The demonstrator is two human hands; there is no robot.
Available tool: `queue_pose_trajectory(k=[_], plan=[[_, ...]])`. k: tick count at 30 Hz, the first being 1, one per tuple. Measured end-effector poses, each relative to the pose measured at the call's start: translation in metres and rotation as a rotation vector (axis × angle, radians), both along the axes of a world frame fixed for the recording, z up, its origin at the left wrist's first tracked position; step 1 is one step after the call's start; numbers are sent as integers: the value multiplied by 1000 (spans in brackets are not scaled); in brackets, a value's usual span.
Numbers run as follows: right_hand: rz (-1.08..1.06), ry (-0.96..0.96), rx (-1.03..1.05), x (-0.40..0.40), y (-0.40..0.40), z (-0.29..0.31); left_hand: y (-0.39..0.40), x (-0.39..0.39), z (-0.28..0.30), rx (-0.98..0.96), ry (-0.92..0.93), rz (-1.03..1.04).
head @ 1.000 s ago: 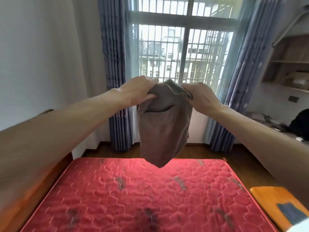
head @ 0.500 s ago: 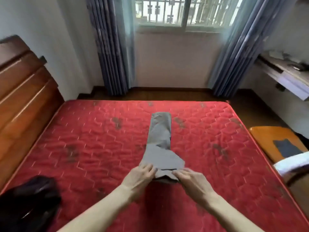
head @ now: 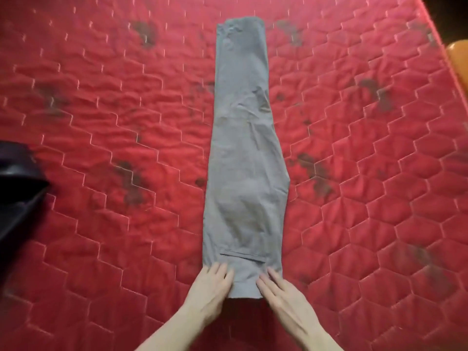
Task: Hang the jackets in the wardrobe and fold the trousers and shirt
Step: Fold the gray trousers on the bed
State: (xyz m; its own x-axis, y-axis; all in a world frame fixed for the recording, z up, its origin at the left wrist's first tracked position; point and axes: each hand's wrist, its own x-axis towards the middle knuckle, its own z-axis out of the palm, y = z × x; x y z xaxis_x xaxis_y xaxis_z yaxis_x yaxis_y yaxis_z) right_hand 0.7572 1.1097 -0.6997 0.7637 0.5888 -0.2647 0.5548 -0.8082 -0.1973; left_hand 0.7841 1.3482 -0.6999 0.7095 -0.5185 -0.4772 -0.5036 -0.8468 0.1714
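The trousers [head: 243, 153] are lying flat along the middle of the mattress [head: 101, 110], stretching from the near edge toward the far side, legs stacked one on the other. The left hand [head: 211, 287] is resting on the near left corner of the waistband, the right hand [head: 281, 292] on the near right corner. A jacket [head: 17, 191] is lying at the mattress's left edge, well apart from the trousers.

Your left hand [head: 211, 290] and right hand [head: 283, 297] lie flat side by side, palms down, fingers straight and pointing away from you; both forearms reach in from the near edge.
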Motion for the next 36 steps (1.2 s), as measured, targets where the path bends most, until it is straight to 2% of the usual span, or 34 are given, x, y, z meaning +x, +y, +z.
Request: queue_pose_trajectory(k=[4, 7, 10, 13, 16, 19, 23, 27, 31, 36], plan=[[-56, 86, 28, -18, 8, -25, 9, -4, -25, -113, -17, 34], [-200, -20, 115, -5, 23, -36, 9, 9, -40, -257, -192, 166], [-389, -126, 182, 31, 46, -42, -3, 28, -52, -285, -338, 327], [-511, -144, 195, 66, 69, -54, -19, 45, -64, -265, -302, 414], [-578, -128, 120, 85, 69, -77, -24, 51, -84, -221, -241, 423], [-609, -115, 49, 79, 56, -101, -10, 43, -108, -243, -260, 414], [-619, -137, 63, 70, 52, -117, -3, 33, -123, -317, -300, 535], [-678, -118, 126, 59, 46, -115, 7, 32, -122, -314, -278, 453], [-725, -34, 158, 23, 19, -116, 48, 39, -125, -241, -264, 218], [-439, 71, 58, 10, -32, -110, 91, 40, -122, -131, -274, 72]])
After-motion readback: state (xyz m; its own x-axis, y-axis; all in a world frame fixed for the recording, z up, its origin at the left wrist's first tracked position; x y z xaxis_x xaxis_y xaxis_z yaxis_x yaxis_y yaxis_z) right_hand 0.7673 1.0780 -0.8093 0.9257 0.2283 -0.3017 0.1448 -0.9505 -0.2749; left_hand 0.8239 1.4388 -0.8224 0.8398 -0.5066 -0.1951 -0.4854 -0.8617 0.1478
